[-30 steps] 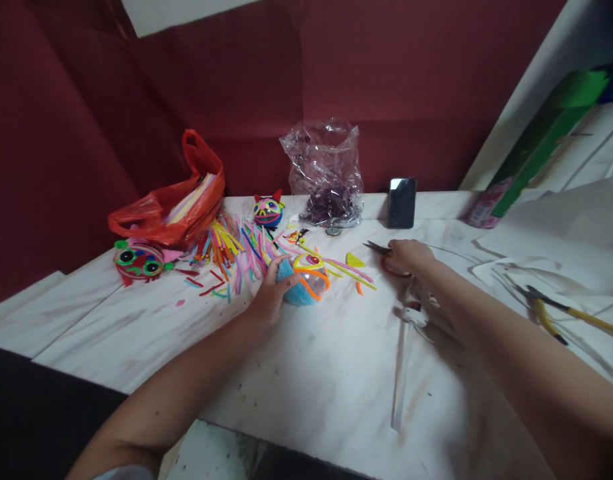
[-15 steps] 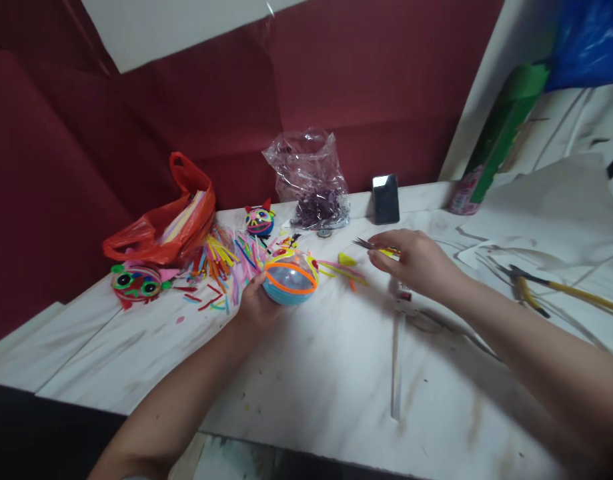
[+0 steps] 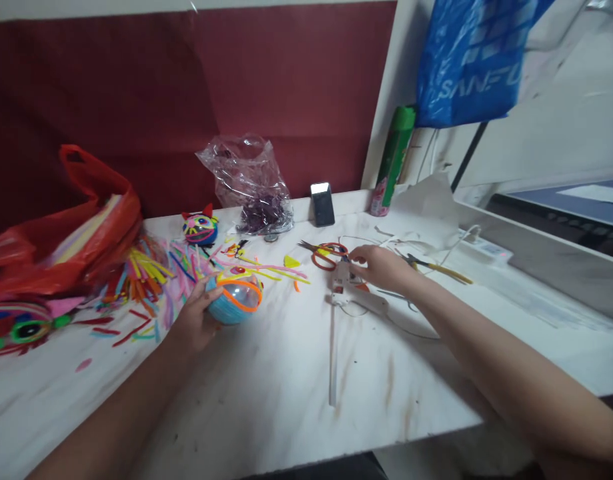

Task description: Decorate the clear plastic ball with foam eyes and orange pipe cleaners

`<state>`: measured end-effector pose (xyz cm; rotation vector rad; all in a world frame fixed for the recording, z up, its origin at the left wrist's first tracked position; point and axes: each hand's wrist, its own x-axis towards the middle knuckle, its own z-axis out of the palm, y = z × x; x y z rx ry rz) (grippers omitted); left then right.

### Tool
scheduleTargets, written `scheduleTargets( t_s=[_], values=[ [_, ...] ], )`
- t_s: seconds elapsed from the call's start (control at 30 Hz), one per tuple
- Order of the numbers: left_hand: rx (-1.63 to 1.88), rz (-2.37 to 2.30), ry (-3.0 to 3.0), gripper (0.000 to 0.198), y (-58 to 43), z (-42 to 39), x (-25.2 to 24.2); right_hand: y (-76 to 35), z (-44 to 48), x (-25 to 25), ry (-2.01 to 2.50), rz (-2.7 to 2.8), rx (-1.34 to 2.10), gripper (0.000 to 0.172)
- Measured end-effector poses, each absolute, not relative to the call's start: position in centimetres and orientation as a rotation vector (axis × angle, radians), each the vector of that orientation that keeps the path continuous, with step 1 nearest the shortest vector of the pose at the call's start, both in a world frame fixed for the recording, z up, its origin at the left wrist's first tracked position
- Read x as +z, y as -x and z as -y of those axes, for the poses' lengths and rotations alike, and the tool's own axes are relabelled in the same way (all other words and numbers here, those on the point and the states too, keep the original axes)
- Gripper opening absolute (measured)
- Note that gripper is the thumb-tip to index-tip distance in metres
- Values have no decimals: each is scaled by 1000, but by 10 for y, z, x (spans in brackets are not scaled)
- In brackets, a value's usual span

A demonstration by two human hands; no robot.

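Observation:
My left hand (image 3: 196,313) is closed around a round ball (image 3: 231,303), clear on one side and wrapped in light blue, with an orange loop and yellow and red trim. My right hand (image 3: 379,267) has its fingers curled at the front end of a white hot glue gun (image 3: 341,277), which lies on the table with a long glue stick (image 3: 333,363) sticking out of its back. Just left of those fingers, orange-handled scissors (image 3: 322,255) lie on the tabletop. Part of the gun's front is hidden by the fingers.
Colored pipe cleaners (image 3: 146,267) and a red plastic bag (image 3: 91,227) lie at left, near two decorated balls, one a small cat-faced ball (image 3: 200,228). Behind stand a clear bag (image 3: 259,200), a phone (image 3: 322,204) and a green can (image 3: 393,160). Pliers (image 3: 439,268) lie at right.
The scissors have left my right hand and now lie on the table. That hand has come down to the glue gun. My view has turned right; the left hand still holds the ball.

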<state>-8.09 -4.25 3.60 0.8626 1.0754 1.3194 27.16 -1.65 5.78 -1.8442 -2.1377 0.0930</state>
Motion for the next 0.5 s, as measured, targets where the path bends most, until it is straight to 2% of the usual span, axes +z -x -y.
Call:
scheduleTargets(
  t_s=[0.17, 0.37, 0.5],
  values=[
    [1334, -1265, -1088, 71, 76, 49, 40, -261, 29, 46, 2025, 2349, 50, 42],
    [1288, -1506, -1376, 65, 75, 50, 30, -265, 37, 37, 2083, 2350, 65, 39],
    [1262, -1503, -1422, 68, 76, 51, 26, -268, 30, 21, 2015, 2484, 60, 23]
  ],
)
